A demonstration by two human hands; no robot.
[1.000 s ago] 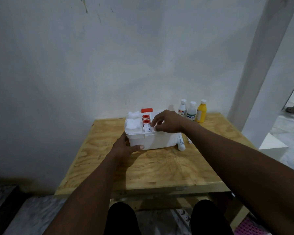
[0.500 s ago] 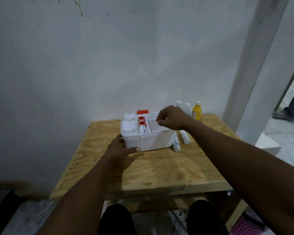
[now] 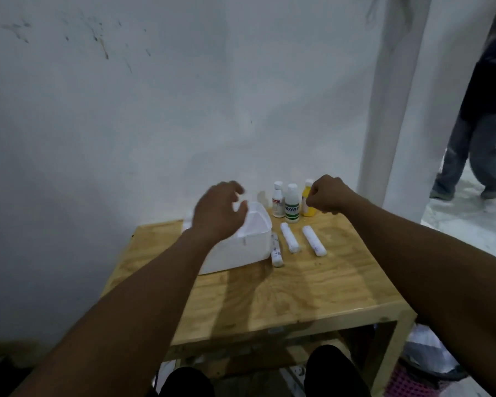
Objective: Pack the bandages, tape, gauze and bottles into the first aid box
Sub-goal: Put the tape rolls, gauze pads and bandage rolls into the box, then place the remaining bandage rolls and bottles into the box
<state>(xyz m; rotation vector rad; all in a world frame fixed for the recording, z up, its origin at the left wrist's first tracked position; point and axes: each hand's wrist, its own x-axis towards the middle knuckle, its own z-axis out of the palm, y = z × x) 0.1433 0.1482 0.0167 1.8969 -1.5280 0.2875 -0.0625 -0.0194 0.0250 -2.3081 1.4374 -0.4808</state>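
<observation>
While my left hand (image 3: 218, 214) hovers spread, empty, over the first aid box (image 3: 241, 250) at centre, I see my right hand (image 3: 328, 196) curled before the yellow bottle (image 3: 308, 210); whether it grips anything, I cannot tell

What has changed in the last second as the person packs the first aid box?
The left hand has let go of the box and risen above it, fingers loose. The right hand has left the box and drawn right, towards the bottles, fingers curled, nothing visible in them. Box, bottles and bandage rolls stay put on the table.
</observation>
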